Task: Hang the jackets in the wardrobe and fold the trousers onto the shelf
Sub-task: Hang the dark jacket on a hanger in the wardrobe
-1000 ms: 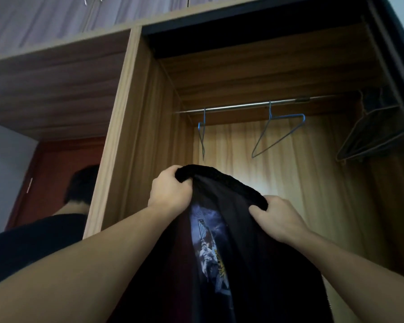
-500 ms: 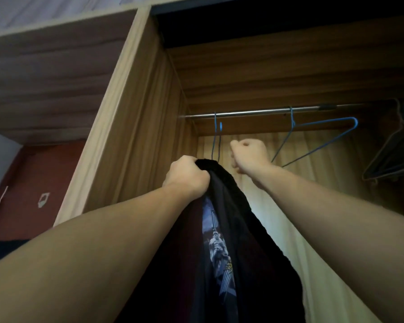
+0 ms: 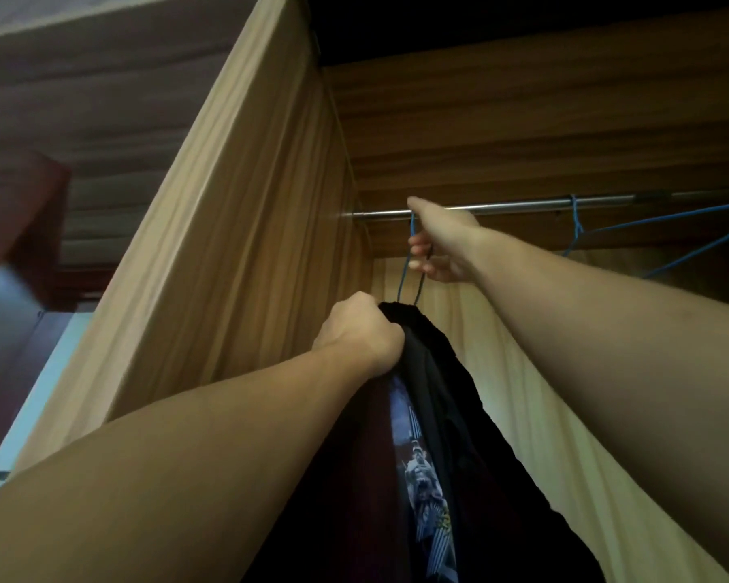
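Jacket [image 3: 438, 393], black with a printed panel, hangs at six o'clock, its top bunched in the tight fist of the left hand [image 3: 356, 330] near centre. At one o'clock the right hand [image 3: 442, 241] pinches a blue hanger [image 3: 405, 273] with curled fingers [image 3: 418, 249], just under the rail [image 3: 522, 205]. A second hanger [image 3: 670, 237] hangs at two o'clock. Nothing is hung yet; trousers are out of sight.

My left hand [image 3: 356, 330] grips matt black cloth [image 3: 451, 414]; wardrobe [image 3: 245, 229] of grained wood, glossy metal rail [image 3: 518, 206], blue wire hanger [image 3: 407, 263].
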`<state>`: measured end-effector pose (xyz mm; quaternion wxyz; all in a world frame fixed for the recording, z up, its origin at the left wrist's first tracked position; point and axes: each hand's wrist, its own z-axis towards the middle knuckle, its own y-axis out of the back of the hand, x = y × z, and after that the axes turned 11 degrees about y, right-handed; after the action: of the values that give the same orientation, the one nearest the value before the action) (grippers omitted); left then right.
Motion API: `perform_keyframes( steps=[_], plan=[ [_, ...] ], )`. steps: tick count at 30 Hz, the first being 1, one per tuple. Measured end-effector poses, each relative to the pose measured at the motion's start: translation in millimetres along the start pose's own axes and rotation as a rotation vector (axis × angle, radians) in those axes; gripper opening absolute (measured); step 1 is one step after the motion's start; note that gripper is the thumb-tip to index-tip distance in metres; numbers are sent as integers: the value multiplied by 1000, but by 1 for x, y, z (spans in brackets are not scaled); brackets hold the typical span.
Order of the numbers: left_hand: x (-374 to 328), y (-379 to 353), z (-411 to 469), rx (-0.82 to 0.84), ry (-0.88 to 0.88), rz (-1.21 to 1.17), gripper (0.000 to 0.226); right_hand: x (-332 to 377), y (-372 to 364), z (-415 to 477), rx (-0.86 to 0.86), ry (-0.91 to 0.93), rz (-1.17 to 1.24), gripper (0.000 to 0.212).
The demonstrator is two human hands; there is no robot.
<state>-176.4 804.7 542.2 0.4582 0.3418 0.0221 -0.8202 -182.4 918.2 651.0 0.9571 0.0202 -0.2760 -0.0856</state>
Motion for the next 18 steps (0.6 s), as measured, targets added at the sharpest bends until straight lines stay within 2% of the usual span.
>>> perform_keyframes(
  steps=[3, 7, 11, 18],
  plan=[
    [6, -4, 8, -7, -15, -2, 29, 15, 10, 3, 6, 6, 28, 50],
    [1, -12, 11, -18, -66, 14, 29, 19, 17, 9, -166, 81, 32, 54],
    [0, -14, 12, -13, -57, 10, 27, 2, 12, 17, -289, 133, -27, 47],
    [-3, -16, 14, -6, -78, -15, 25, -23, 16, 5, -266, 159, 9, 40]
  ],
)
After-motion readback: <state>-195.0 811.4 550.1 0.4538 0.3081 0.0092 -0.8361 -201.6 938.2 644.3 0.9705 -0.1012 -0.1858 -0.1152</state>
